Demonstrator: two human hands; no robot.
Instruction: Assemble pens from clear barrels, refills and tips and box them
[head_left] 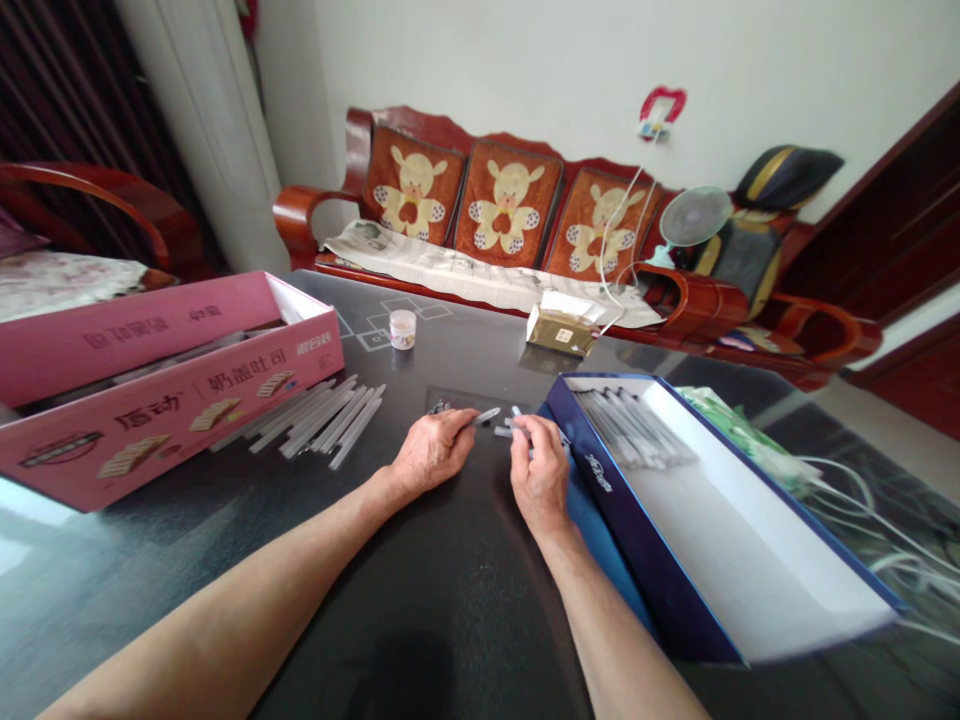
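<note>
Head cam view: left hand (433, 452) pinching a little clear plastic tube (486, 416) between finger and thumb, right hand (538, 476) curled closed on some short tubes (511, 430). Loose sticks (315, 422) lie left by the pink box (172, 430), blue box (630, 510) on the right.

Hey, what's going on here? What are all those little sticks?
A person sits at a dark glass table, working with both bare hands. The left hand pinches a small grey pen-like piece, and the right hand holds short clear tubes. A pile of clear plastic sticks lies beside a pink box. More sticks lie inside a blue-and-white box.
</note>
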